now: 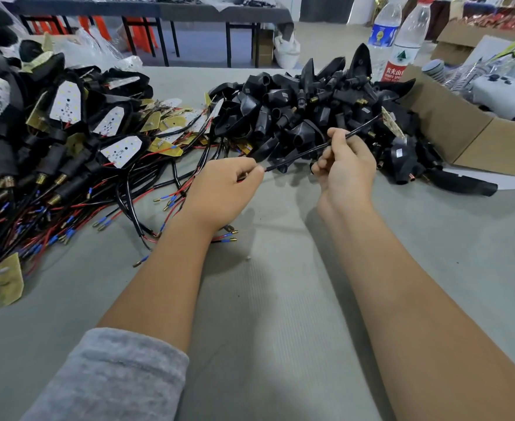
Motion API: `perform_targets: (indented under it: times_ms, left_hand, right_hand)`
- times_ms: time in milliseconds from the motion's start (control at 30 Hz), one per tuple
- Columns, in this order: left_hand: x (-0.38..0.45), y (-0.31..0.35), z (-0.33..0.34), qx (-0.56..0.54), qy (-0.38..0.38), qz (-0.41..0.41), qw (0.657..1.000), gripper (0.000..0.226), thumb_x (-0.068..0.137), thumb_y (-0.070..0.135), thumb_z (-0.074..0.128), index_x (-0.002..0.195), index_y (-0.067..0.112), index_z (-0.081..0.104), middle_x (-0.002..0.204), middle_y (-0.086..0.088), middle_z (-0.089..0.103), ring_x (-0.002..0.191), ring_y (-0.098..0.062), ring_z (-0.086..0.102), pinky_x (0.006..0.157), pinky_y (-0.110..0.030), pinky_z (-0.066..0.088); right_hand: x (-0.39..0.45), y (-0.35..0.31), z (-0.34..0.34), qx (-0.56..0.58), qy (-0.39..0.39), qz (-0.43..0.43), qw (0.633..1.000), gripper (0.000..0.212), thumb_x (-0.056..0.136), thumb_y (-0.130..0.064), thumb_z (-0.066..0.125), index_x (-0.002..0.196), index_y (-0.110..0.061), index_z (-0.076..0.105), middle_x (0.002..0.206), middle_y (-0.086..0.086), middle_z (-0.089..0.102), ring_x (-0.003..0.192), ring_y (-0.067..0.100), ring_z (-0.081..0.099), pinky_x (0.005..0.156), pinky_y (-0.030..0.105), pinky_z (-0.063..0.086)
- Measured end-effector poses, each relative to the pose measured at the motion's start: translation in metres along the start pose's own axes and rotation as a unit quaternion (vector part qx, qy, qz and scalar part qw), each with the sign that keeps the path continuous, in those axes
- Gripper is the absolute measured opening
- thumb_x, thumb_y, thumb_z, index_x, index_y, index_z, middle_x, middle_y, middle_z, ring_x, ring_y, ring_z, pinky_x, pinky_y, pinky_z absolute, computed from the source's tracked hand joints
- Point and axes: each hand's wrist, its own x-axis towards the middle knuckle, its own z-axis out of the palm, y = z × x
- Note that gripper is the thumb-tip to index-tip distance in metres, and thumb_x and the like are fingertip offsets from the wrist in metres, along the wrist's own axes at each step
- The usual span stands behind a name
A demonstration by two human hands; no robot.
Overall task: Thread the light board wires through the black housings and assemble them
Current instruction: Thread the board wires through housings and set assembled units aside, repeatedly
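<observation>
Item: thin black sheathed light-board wire (307, 151), stretched taut in the air between our two hands, just above the grey cloth-covered bench (280, 299).

Left hand (222, 189): grip closed in a pinch on the wire's near end, thumb and forefinger meeting; thin red strands show at the fingers.

Right hand (345, 168): grip curled round the wire further along its length. Beyond this grip the wire rises to a small yellow-backed light board (392, 123), tilted on edge.

Behind the right grip: heap of loose black plastic housings (310, 101), some with brass fittings.

Left of the left grip: pile of assembled black housings with white LED boards and red-and-black leads (68, 141), blue-sleeved brass terminals trailing toward us.

Right of the right grip: open brown cardboard box (450, 132); behind it, two clear plastic water bottles (401, 41).

Near edge: grey fleece sleeve (113, 375) on the left forearm.
</observation>
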Motion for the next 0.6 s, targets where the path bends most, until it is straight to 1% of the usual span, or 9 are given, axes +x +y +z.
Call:
perform_targets:
  times_ms: [100, 167, 267, 333, 367, 400, 433, 500, 600]
  left_hand:
    - [0.0, -0.007, -0.002, 0.043, 0.018, -0.037, 0.998, 0.034, 0.095, 0.038, 0.049, 0.076, 0.012, 0.057, 0.064, -0.006, 0.052, 0.057, -0.015, 0.042, 0.056, -0.03, 0.033]
    - [0.002, -0.011, -0.003, 0.076, 0.044, -0.076, 0.993, 0.028, 0.094, 0.043, 0.05, 0.076, 0.023, 0.058, 0.063, 0.004, 0.055, 0.06, -0.009, 0.048, 0.053, -0.026, 0.031]
    - [0.003, -0.011, -0.003, 0.117, 0.037, -0.098, 0.988, 0.018, 0.094, 0.042, 0.049, 0.083, 0.032, 0.06, 0.068, 0.008, 0.058, 0.065, -0.007, 0.053, 0.052, -0.026, 0.032]
    - [0.003, -0.011, -0.003, 0.133, 0.028, -0.102, 0.985, 0.017, 0.094, 0.04, 0.049, 0.084, 0.032, 0.06, 0.068, 0.009, 0.057, 0.063, -0.007, 0.052, 0.051, -0.026, 0.03]
    - [0.004, -0.011, -0.003, 0.137, 0.027, -0.104, 0.985, 0.017, 0.095, 0.04, 0.049, 0.085, 0.032, 0.06, 0.069, 0.009, 0.057, 0.063, -0.007, 0.052, 0.05, -0.026, 0.03]
    - [0.004, -0.011, -0.004, 0.14, 0.026, -0.106, 0.984, 0.017, 0.095, 0.039, 0.049, 0.085, 0.031, 0.06, 0.069, 0.009, 0.057, 0.063, -0.007, 0.052, 0.05, -0.025, 0.03]
    - [0.004, -0.011, -0.004, 0.144, 0.026, -0.108, 0.983, 0.017, 0.096, 0.039, 0.048, 0.086, 0.031, 0.06, 0.07, 0.01, 0.056, 0.064, -0.007, 0.052, 0.051, -0.025, 0.031]
    - [0.005, -0.011, -0.004, 0.155, 0.023, -0.11, 0.981, 0.018, 0.096, 0.038, 0.048, 0.088, 0.029, 0.061, 0.073, 0.009, 0.058, 0.066, -0.007, 0.052, 0.051, -0.024, 0.033]
    - [0.006, -0.011, -0.003, 0.168, 0.024, -0.117, 0.978, 0.018, 0.096, 0.036, 0.048, 0.089, 0.027, 0.062, 0.076, 0.006, 0.06, 0.065, -0.008, 0.051, 0.052, -0.024, 0.034]
  right_hand:
    - [0.004, -0.001, -0.007, -0.011, -0.003, 0.008, 1.0, 0.016, 0.098, -0.013, 0.055, 0.087, -0.016, 0.066, 0.058, -0.005, 0.044, 0.048, 0.008, 0.041, 0.049, 0.023, 0.041]
    - [0.004, -0.002, -0.012, -0.046, -0.022, 0.012, 0.999, 0.016, 0.097, -0.009, 0.055, 0.09, -0.019, 0.066, 0.063, -0.004, 0.045, 0.048, 0.007, 0.041, 0.05, 0.022, 0.041]
    - [0.0, 0.0, -0.012, -0.111, -0.045, 0.007, 0.993, 0.019, 0.096, -0.008, 0.055, 0.09, -0.021, 0.066, 0.071, -0.004, 0.048, 0.051, 0.008, 0.042, 0.055, 0.022, 0.043]
    - [-0.002, 0.0, -0.007, -0.098, -0.049, 0.017, 0.994, 0.013, 0.094, -0.011, 0.059, 0.089, -0.02, 0.067, 0.075, -0.006, 0.053, 0.055, 0.008, 0.044, 0.057, 0.023, 0.043]
    - [-0.002, -0.001, -0.006, -0.073, -0.045, 0.03, 0.996, 0.007, 0.093, -0.016, 0.062, 0.09, -0.019, 0.067, 0.077, -0.006, 0.056, 0.057, 0.008, 0.046, 0.056, 0.024, 0.043]
    - [-0.002, -0.002, -0.005, -0.043, -0.038, 0.047, 0.997, 0.007, 0.092, -0.023, 0.065, 0.093, -0.016, 0.067, 0.079, -0.006, 0.058, 0.059, 0.008, 0.048, 0.056, 0.023, 0.044]
    - [-0.001, -0.003, -0.005, -0.01, -0.032, 0.067, 0.997, 0.019, 0.093, -0.032, 0.065, 0.099, -0.014, 0.066, 0.081, -0.005, 0.059, 0.06, 0.008, 0.049, 0.056, 0.023, 0.043]
    - [0.002, -0.003, -0.009, 0.057, -0.029, 0.105, 0.992, 0.04, 0.096, -0.048, 0.054, 0.108, -0.011, 0.065, 0.081, -0.002, 0.062, 0.062, 0.011, 0.051, 0.058, 0.023, 0.042]
    - [0.005, -0.004, -0.014, 0.096, -0.025, 0.123, 0.988, 0.046, 0.101, -0.051, 0.037, 0.105, -0.015, 0.065, 0.076, 0.0, 0.065, 0.059, 0.011, 0.05, 0.058, 0.023, 0.04]
